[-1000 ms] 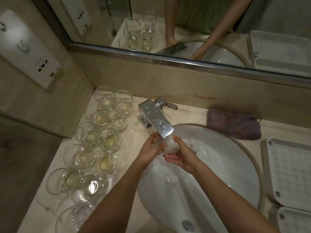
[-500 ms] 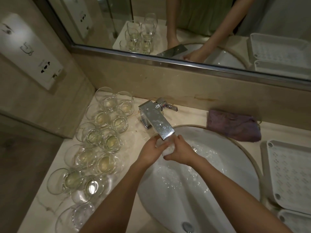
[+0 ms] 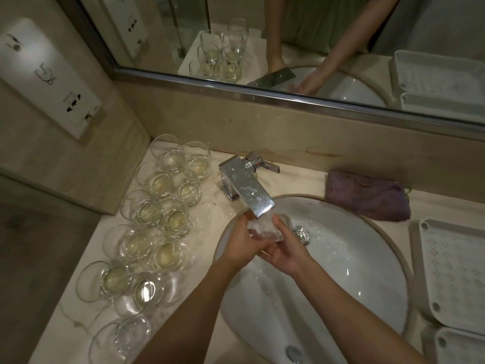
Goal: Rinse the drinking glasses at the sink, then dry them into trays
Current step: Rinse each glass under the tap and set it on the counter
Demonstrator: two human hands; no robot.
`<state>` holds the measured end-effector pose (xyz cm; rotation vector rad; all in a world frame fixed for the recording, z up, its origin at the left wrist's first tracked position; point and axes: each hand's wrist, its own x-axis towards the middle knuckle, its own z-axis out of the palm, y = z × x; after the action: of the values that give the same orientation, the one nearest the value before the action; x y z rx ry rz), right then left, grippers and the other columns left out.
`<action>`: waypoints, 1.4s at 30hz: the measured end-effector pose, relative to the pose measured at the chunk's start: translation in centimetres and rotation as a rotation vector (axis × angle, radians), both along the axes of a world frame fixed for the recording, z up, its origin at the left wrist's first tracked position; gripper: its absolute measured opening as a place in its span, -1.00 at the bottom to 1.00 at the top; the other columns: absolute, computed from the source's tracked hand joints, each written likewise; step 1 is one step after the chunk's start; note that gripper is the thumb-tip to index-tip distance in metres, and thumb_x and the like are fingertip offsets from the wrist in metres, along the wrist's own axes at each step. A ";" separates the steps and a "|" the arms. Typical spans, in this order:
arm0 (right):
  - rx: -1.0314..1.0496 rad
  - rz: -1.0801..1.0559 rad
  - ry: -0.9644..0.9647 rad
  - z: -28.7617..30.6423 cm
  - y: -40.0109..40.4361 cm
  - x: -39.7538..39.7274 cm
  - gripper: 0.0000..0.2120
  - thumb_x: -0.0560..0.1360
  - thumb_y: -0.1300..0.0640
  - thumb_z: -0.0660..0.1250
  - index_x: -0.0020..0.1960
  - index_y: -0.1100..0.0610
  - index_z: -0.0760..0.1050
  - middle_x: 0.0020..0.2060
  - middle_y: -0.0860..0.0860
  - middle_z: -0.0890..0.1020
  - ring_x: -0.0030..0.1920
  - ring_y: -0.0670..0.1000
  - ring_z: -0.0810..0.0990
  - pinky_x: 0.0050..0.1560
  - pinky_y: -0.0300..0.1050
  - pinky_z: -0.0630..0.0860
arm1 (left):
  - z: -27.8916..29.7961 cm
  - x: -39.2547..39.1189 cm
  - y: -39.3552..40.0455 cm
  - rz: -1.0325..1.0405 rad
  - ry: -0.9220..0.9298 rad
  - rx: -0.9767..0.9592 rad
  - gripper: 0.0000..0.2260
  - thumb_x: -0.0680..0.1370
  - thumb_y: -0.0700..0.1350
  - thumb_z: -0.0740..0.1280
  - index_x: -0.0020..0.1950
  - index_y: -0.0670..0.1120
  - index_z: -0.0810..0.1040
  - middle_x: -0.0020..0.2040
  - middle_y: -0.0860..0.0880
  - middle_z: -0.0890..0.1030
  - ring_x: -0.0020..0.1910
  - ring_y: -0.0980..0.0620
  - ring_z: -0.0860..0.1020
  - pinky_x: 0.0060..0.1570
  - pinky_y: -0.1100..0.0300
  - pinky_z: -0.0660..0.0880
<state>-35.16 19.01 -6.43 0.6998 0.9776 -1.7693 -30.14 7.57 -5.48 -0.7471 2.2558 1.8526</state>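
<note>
Both hands have drawn closer together under the faucet (image 3: pixel 246 191) since a second ago: the left hand (image 3: pixel 242 244) and right hand (image 3: pixel 284 252) now cup one drinking glass (image 3: pixel 265 228) from either side, fingers curled round it, directly in the running stream above the sink (image 3: pixel 354 285). The rinse of this glass looks well underway. The other glasses (image 3: pixel 157 206) wait on the counter (image 3: pixel 210 216), and the trays (image 3: pixel 451 271) hold nothing yet.
</note>
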 end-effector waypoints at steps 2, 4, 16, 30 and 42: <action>0.105 0.120 0.051 -0.2 0.5 -0.1 -0.54 0.53 -0.19 0.22 0.20 0.16 0.49 -0.08 0.15 0.68 -0.09 0.05 0.67 0.06 -0.01 0.53 | -0.5 0.0 -0.2 0.014 -0.052 -0.039 -0.39 0.33 -0.13 0.59 0.31 -0.06 0.41 0.12 -0.02 0.53 -0.11 0.11 0.58 -0.27 0.45 0.45; 0.315 0.231 0.174 -0.3 0.9 -0.3 -0.55 0.57 -0.19 0.17 0.21 0.17 0.46 0.01 0.19 0.64 -0.08 0.05 0.64 0.04 -0.03 0.51 | -0.7 -0.1 -0.4 0.016 -0.113 -0.108 -0.39 0.33 -0.04 0.57 0.30 -0.05 0.41 0.11 0.02 0.50 -0.06 0.05 0.58 -0.19 0.37 0.46; 0.687 0.949 1.099 -1.0 1.9 -1.3 -0.14 0.27 0.02 0.60 0.45 0.03 0.24 0.31 -0.04 0.42 0.25 0.01 0.44 0.15 -0.16 0.42 | -0.9 -0.8 -1.0 -0.098 -0.298 0.007 -0.42 0.39 -0.09 0.55 0.31 -0.21 0.41 0.02 -0.01 0.50 -0.20 0.01 0.56 -0.06 0.02 0.57; 0.393 0.683 0.768 -1.4 1.9 -1.4 -0.37 0.29 0.21 0.59 0.23 -0.10 0.38 0.15 0.00 0.53 0.04 -0.03 0.59 0.09 -0.16 0.53 | -1.2 2.0 -4.2 -0.079 -0.195 0.216 -0.43 0.43 -0.38 0.43 0.41 -0.10 0.41 0.08 0.06 0.62 -0.05 0.17 0.63 -0.03 0.34 0.51; 0.514 0.797 0.895 -1.0 1.5 -1.5 -0.28 0.26 0.19 0.60 0.30 -0.02 0.32 0.09 -0.03 0.52 0.03 -0.06 0.54 -0.12 -0.36 0.45 | -1.1 2.0 -3.9 -0.126 -0.138 0.178 -0.50 0.43 -0.38 0.42 0.24 0.09 0.53 0.21 0.09 0.59 0.09 0.20 0.60 0.02 0.42 0.47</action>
<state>-36.69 20.56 -7.44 -0.2702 2.0057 -1.0602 -28.13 3.70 -6.61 -0.6658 1.9757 1.8519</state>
